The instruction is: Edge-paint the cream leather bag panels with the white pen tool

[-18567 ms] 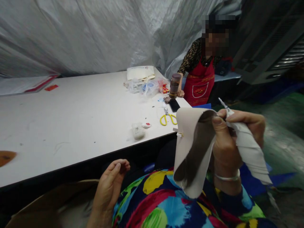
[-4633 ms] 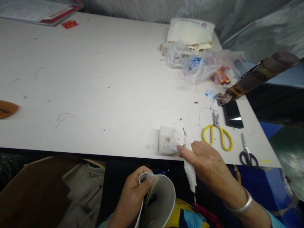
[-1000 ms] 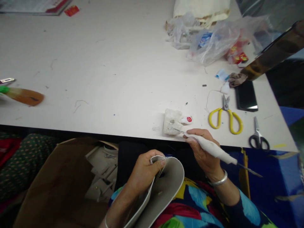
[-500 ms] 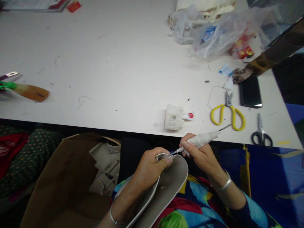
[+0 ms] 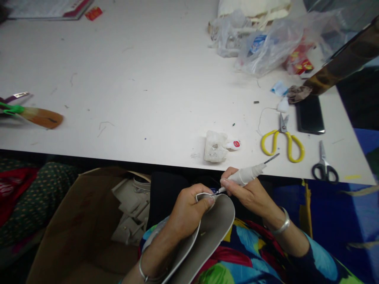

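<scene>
My left hand (image 5: 189,209) is closed on the folded edge of a pale grey leather-like bag piece (image 5: 217,221), thumb on top. The piece curves open across my lap, its lower part running out of view. In the closed fingers of my right hand (image 5: 248,191) is a white tape-wrapped tool (image 5: 247,174). A metal spike juts from its far end. Its narrow near tip meets the edge of the piece beside my left thumb; the exact contact is too small to make out.
A whitish block (image 5: 215,146) stands on the table (image 5: 166,102) with a small white tube. Yellow-handled scissors (image 5: 282,138), black scissors (image 5: 325,165) and a phone (image 5: 310,114) lie rightward. Plastic bags (image 5: 272,51) sit behind. A cardboard box (image 5: 68,221) holds similar pale bags (image 5: 130,209).
My right hand and the tool have shifted slightly left, bringing the tip closer to my left thumb. The left hand keeps its grip; the whole view has moved a little.
</scene>
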Action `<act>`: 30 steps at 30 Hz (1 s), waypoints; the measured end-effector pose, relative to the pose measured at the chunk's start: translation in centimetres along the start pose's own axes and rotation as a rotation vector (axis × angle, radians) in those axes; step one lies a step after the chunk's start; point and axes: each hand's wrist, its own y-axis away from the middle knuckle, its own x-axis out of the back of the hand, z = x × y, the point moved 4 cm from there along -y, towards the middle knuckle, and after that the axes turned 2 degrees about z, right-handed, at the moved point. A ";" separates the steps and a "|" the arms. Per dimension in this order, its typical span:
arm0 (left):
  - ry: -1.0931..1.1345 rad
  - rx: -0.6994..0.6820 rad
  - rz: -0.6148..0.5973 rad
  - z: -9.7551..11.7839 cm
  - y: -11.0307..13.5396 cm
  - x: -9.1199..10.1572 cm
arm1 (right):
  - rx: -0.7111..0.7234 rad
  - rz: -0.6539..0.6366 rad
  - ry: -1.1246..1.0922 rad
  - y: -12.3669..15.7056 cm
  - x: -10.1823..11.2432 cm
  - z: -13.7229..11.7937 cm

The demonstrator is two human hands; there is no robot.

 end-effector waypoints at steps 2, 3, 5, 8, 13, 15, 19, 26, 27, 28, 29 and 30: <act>0.047 0.008 -0.002 -0.2 -0.1 -0.2 | 0.020 -0.012 0.025 -0.2 -0.1 -0.4; 0.076 0.014 -0.008 -0.3 -0.2 -0.3 | 0.028 -0.014 0.035 -0.3 -0.1 -0.5; 0.127 0.030 -0.016 -0.5 -0.4 -0.4 | 0.039 -0.009 0.045 -0.3 -0.2 -0.5; 0.162 0.047 -0.016 -0.8 -0.6 -0.4 | 0.026 0.022 0.046 0.0 -0.3 0.2; 0.129 0.074 0.001 -1.1 -0.9 -0.3 | -0.036 0.057 -0.005 0.8 -0.6 1.6; 0.125 0.085 0.007 -1.1 -1.0 -0.2 | -0.042 0.069 -0.031 1.2 -0.8 1.9; 0.119 0.085 0.005 -1.0 -1.0 -0.1 | -0.098 0.104 -0.143 1.9 -1.4 2.8; 0.191 0.100 0.052 -0.6 -1.1 0.4 | -0.009 0.388 -0.170 2.0 -0.4 2.2; 0.206 0.111 0.063 -0.6 -1.2 0.7 | 0.030 0.449 -0.132 1.7 0.2 1.9; 0.223 0.120 0.073 -0.7 -1.2 0.9 | 0.068 0.508 -0.085 1.5 0.7 1.6; 0.243 0.123 0.082 -0.8 -1.2 1.2 | 0.101 0.557 -0.037 1.3 1.2 1.4; 0.270 0.124 0.087 -1.0 -1.3 1.6 | 0.124 0.590 0.003 1.0 1.6 1.2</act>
